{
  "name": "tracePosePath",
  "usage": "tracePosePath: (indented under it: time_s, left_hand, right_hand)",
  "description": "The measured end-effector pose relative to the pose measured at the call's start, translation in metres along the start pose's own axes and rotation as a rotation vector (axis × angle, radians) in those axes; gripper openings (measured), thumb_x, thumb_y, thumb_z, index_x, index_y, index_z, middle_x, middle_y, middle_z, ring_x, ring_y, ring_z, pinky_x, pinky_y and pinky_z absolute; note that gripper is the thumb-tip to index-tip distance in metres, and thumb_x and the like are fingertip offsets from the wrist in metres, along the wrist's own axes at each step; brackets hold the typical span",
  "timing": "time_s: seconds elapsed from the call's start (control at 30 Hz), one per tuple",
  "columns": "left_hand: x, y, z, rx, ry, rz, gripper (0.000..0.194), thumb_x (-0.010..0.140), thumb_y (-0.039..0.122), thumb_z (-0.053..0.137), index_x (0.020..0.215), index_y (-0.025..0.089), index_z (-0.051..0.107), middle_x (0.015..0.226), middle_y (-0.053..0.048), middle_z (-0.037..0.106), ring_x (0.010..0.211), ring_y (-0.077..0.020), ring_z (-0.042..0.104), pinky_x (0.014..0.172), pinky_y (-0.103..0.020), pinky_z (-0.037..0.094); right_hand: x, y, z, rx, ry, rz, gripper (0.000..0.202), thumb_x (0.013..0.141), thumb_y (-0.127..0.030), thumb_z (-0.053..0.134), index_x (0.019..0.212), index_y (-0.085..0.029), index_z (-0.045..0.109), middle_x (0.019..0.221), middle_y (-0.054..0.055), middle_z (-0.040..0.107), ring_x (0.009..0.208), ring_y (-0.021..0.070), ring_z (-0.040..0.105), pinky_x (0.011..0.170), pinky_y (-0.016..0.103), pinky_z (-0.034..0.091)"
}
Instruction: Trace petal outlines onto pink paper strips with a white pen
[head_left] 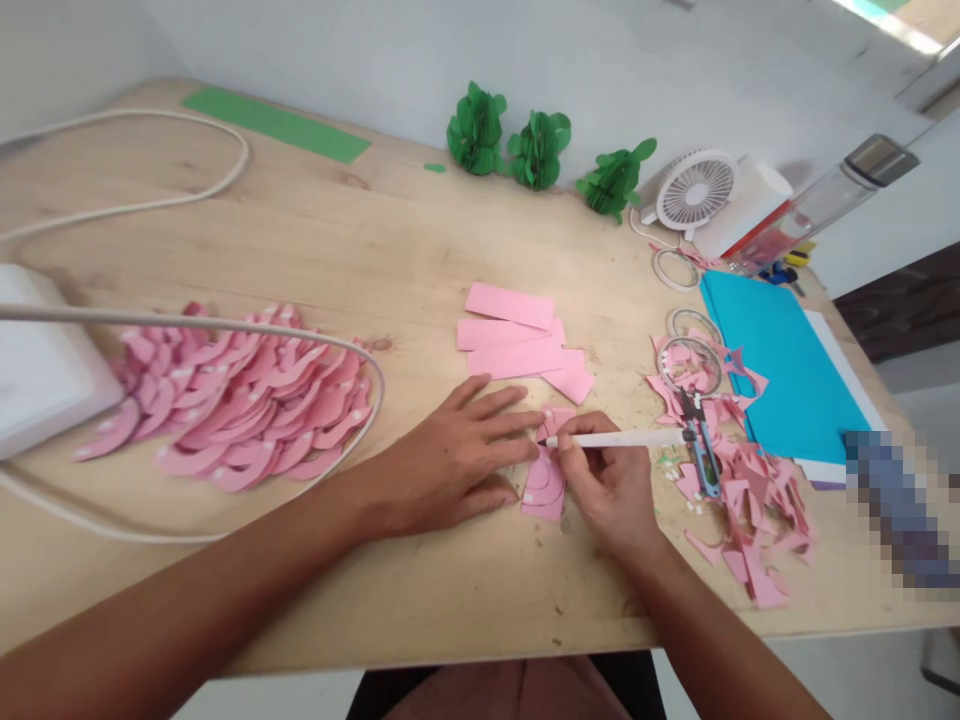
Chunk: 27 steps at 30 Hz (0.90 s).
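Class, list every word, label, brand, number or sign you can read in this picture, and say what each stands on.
None can be read.
White pen in the right hand: too small to tell any lettering.
Fan: hub too small to make out.
Pink piece at the pen's tip: curved lines, no readable letters.

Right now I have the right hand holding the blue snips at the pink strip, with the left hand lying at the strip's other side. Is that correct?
Not quite: in the head view the right hand holds a white pen, not the blue snips, at the pink strip. The left hand does lie at the strip's other side.
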<state>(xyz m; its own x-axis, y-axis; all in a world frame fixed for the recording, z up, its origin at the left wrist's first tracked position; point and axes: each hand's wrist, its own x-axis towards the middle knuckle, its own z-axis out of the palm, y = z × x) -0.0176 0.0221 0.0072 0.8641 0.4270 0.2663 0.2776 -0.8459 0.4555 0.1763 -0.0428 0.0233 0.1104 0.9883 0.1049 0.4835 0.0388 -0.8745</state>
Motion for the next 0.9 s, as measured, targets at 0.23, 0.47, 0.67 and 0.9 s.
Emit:
tracePosePath:
  time_s: [0.23,0.47,0.67,0.9]
  left_hand:
    - [-0.0010,-0.0009,0.0018,-0.009,-0.003,-0.011,0.033,0.089,0.036,0.061,0.121,0.027,0.059,0.140,-0.001,0.054,0.136,-0.0281,0.036,0.116,-0.047,0.012]
    - [-0.0008,-0.0015,0.0011,-0.004,-0.016,-0.005,0.033,0.090,0.033,0.059,0.122,0.027,0.058,0.141,-0.001,0.052,0.136,-0.0281,0.037,0.116,-0.048,0.013]
    - [-0.0007,-0.0008,0.0015,-0.010,-0.001,-0.009,0.032,0.089,0.033,0.059,0.121,0.028,0.059,0.140,-0.001,0.053,0.136,-0.0273,0.038,0.116,-0.048,0.014]
    - [-0.0002,-0.0004,0.0008,-0.009,0.004,-0.009,0.030,0.089,0.034,0.059,0.118,0.027,0.060,0.139,-0.001,0.054,0.135,-0.0275,0.038,0.116,-0.048,0.015]
  right_hand:
    - [0.0003,-0.0020,0.0003,-0.022,-0.003,-0.034,0.009,0.083,-0.019,0.053,0.080,-0.017,0.062,0.060,-0.004,0.055,0.045,0.0063,0.043,0.042,0.018,0.031]
    - [0.0009,-0.0016,0.0008,-0.037,-0.008,-0.035,0.009,0.082,-0.018,0.053,0.079,-0.016,0.061,0.057,-0.005,0.051,0.044,0.0056,0.041,0.041,0.018,0.029]
    - [-0.0005,-0.0004,0.0006,-0.071,0.016,-0.025,0.008,0.080,-0.017,0.053,0.077,-0.017,0.060,0.056,-0.006,0.049,0.044,0.0056,0.041,0.043,0.018,0.030]
    - [-0.0004,-0.0002,-0.0011,-0.121,0.023,-0.022,0.009,0.080,-0.018,0.052,0.076,-0.017,0.059,0.054,-0.006,0.048,0.043,0.0058,0.041,0.043,0.018,0.029]
